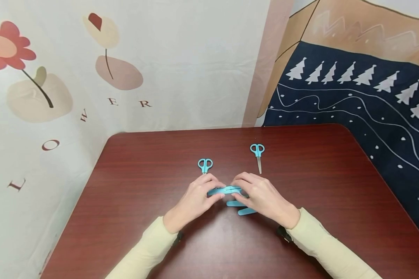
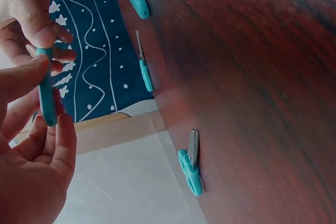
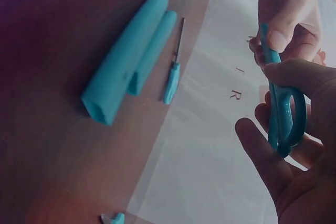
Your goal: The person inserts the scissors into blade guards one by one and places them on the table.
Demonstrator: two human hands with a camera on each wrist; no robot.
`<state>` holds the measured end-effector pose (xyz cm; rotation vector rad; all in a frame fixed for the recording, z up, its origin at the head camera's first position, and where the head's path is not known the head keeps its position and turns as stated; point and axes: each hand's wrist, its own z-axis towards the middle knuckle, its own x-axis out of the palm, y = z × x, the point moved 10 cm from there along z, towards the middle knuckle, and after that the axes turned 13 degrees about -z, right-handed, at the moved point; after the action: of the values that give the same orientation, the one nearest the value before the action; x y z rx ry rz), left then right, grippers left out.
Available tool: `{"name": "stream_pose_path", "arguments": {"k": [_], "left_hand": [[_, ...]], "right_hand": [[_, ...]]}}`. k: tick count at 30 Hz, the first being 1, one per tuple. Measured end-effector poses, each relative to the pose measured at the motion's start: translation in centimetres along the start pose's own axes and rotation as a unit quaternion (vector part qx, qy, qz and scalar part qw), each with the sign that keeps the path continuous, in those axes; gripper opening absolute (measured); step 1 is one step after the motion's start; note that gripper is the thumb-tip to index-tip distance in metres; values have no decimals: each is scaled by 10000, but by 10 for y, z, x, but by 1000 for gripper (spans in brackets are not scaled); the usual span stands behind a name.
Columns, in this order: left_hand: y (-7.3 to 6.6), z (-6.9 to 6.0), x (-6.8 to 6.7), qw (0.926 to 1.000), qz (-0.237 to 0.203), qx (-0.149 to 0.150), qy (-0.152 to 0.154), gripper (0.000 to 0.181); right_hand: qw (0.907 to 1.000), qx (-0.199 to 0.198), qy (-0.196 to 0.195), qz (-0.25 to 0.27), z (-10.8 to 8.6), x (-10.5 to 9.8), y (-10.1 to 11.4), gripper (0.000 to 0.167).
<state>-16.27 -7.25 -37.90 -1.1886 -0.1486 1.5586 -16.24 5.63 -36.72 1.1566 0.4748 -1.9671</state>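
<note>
Between both hands, above the table, is a pair of scissors (image 3: 299, 116) with turquoise handles, its blades covered by a turquoise sheath (image 1: 216, 191). My left hand (image 1: 197, 193) pinches the sheath end between thumb and fingers. At the handle end, my right hand (image 1: 263, 195) holds the scissors with thumb and fingers; its fingers hide part of the loops. Two more turquoise sheaths, a larger one (image 3: 126, 59) and a smaller one (image 3: 153, 51), lie on the table below the right hand.
Two bare-bladed scissors with turquoise handles lie beyond the hands: one pair (image 1: 205, 166) ahead of the left hand, another pair (image 1: 257, 151) farther back to the right. The dark red wooden table (image 1: 132, 201) meets printed cloths (image 1: 195, 77) at its back edge.
</note>
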Motion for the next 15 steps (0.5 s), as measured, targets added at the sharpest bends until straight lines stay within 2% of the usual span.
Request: {"name": "stream_pose_path", "arguments": {"k": [7, 15], "left_hand": [[4, 1, 2, 9997, 181, -62, 134, 23], [14, -1, -9, 9981, 560, -241, -66, 23]], "right_hand": [[9996, 261, 118, 58, -1, 8, -5, 33], [9967, 538, 593, 90, -5, 14, -17, 62]]}}
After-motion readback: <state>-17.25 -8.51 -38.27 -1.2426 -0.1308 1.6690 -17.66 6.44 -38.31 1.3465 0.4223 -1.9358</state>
